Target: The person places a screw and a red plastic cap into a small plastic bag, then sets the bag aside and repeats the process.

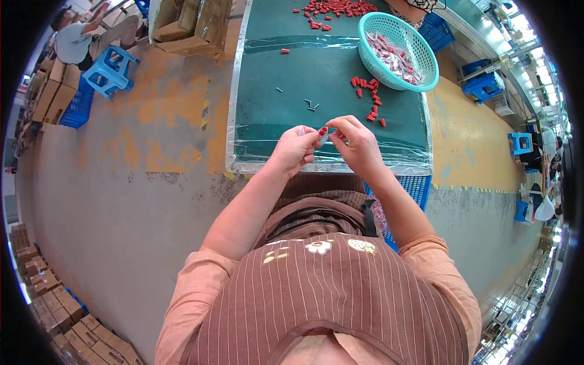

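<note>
My left hand [297, 147] is closed, with thumb and fingertips pinching a small red tapered piece [323, 131] over the near part of the table. A small clear plastic bag [324, 140] shows just under the red piece, between both hands. The fingers of my right hand [356, 143] are bent and pinched at the bag's edge; its fingertips partly hide what they grip. Beyond my hands, several small metal pins [310, 104] lie on the green tabletop [267, 85]. Loose red pieces [373, 100] are scattered to the right.
A turquoise basket [366, 52] of bagged red pieces stands on the table's right side. More red pieces [340, 7] are heaped at the far end, near another person's arm. A blue crate [420, 188] sits below the right table edge. Blue stools [111, 70] and cartons stand left.
</note>
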`<state>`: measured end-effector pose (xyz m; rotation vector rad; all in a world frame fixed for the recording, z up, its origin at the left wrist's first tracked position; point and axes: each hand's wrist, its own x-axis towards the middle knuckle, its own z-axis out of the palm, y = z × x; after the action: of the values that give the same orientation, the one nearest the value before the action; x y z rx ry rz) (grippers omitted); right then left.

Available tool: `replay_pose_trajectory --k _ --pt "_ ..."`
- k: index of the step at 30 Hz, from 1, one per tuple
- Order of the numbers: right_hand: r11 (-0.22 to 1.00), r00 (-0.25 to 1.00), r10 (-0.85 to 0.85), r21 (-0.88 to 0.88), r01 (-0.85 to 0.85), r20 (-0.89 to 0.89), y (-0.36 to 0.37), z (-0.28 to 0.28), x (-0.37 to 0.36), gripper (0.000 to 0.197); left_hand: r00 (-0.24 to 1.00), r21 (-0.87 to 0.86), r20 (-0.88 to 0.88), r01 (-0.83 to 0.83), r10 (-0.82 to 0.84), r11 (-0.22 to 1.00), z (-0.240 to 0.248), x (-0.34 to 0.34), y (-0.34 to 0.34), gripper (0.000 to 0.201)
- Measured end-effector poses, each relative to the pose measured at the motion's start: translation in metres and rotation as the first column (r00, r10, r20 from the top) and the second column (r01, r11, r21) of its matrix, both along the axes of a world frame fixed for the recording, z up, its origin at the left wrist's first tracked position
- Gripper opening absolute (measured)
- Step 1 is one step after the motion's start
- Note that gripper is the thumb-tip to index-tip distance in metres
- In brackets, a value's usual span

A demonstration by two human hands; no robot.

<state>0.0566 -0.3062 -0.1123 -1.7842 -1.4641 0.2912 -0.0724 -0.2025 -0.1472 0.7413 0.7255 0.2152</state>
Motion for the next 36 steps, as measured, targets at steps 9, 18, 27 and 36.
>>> replay_pose_trajectory --k 9,18,27,36 --pt "0.993 0.973 0.088 0.057 -0.103 0.215 -0.005 -0.003 0.005 0.017 0.999 -0.01 0.025 0.03 -0.03 0.999 0.004 0.0 -0.002 0.015" --pt "0.996 0.987 0.073 0.033 -0.078 0.142 -0.006 0.0 0.006 0.013 0.997 0.019 0.043 0.066 -0.066 0.998 0.008 -0.002 0.001 0.013" --pt "0.998 0.997 0.059 -0.025 -0.058 0.055 -0.008 -0.007 0.008 0.015 0.999 0.055 0.017 0.044 -0.045 0.998 0.015 0.0 -0.005 0.011" --pt "0.975 0.96 0.224 -0.049 -0.219 0.166 -0.008 -0.005 0.016 0.011 0.971 0.134 -0.034 0.24 -0.238 0.961 0.02 -0.005 0.001 0.016"
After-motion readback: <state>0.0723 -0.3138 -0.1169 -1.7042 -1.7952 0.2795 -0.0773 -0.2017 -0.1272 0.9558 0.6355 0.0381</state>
